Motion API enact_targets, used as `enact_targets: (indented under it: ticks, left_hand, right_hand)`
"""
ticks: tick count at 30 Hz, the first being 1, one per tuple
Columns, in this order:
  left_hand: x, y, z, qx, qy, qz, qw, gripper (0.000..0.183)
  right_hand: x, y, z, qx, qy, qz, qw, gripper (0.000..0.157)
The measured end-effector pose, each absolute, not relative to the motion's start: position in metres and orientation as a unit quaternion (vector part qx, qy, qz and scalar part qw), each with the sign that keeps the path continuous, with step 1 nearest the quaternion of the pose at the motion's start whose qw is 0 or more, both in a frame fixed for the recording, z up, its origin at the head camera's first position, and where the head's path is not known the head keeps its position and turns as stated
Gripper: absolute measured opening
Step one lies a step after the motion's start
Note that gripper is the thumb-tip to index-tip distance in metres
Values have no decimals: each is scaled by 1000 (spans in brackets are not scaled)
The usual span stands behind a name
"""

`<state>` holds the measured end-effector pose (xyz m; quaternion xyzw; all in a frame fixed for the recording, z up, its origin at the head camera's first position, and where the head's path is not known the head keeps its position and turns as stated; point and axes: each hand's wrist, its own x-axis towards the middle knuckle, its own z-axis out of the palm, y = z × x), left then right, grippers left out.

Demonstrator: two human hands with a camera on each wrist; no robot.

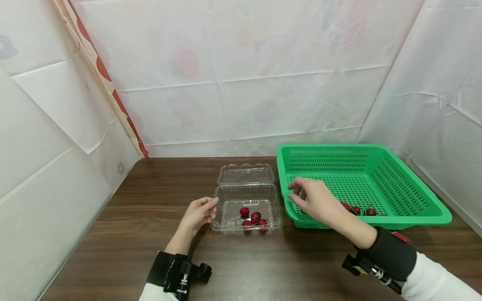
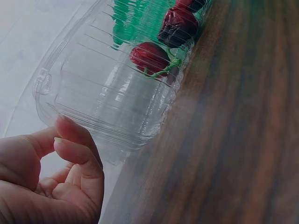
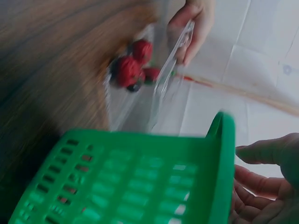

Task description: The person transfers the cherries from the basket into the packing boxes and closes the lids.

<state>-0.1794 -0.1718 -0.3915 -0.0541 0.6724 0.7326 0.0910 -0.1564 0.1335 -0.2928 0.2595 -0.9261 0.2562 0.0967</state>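
Note:
A clear plastic clamshell box point(image 1: 246, 205) lies on the table with its lid point(image 1: 246, 174) folded back. Several dark red cherries point(image 1: 255, 217) sit along its near side, and green stems show in the left wrist view. My left hand point(image 1: 197, 215) pinches the box's left rim between thumb and fingers. Over the left rim of a green basket point(image 1: 361, 219) hovers my right hand point(image 1: 312, 196), its fingers loosely bent with nothing between them. More cherries point(image 1: 370, 212) lie in the basket's near part, some partly hidden by the right forearm.
The basket stands on the right of the dark wooden table point(image 1: 150, 234), close beside the box. White sheeting point(image 1: 241, 104) encloses the table at the back and both sides. Each wrist wears a black band point(image 1: 391, 253) with a small camera.

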Motion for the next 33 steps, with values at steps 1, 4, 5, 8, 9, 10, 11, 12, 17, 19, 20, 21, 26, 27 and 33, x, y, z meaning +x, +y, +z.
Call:
enact_targets:
  ticks: [1,4,5,8,9,10,11,12,17,19,20,21,26,27,33]
  left_hand:
    - [-179,-172,-392,-55,672,733,91,19]
    - [-180,-172,-392,-55,673,732,89,19]
    - [-180,-172,-393,-56,673,732,89,19]
    - [-180,-172,-393,-57,672,733,89,18]
    - [-180,-172,-393,-57,671,733,90,18]
    - [-180,-172,-393,-58,671,734,90,18]
    - [-179,-172,-392,-58,671,734,90,18]
    - [-179,-172,-392,-57,670,734,90,18]
    - [-179,-172,-392,-55,671,733,92,20]
    - [-179,-171,-392,-55,672,733,93,21]
    - [-179,-171,-392,-55,672,733,93,21]
    - [-180,-171,-392,-56,672,732,93,21]
    - [-180,-171,-392,-57,674,731,93,19]
    - [-180,-171,-392,-57,674,731,93,19]
    - [-180,-171,-392,-61,672,732,92,20]
  right_hand:
    - [-158,137,-293,256,-927,258,92,10]
    - [-164,146,-294,243,-931,261,78,11]
    - [-166,149,-295,237,-933,261,75,11]
    - [-173,156,-298,220,-938,258,72,12]
    - [-175,158,-299,215,-939,257,73,11]
    - [-177,161,-300,210,-941,255,72,12]
    - [-179,163,-301,205,-943,254,68,12]
    - [-181,164,-303,202,-944,253,64,13]
    - [-188,171,-309,185,-951,244,36,16]
    - [-190,173,-312,179,-954,241,30,17]
    - [-191,174,-313,176,-954,240,28,18]
    - [-192,175,-314,174,-955,238,26,18]
    - [-197,179,-320,164,-960,226,13,20]
    - [-197,180,-321,163,-961,223,8,20]
    - [-200,180,-324,148,-967,205,-27,28]
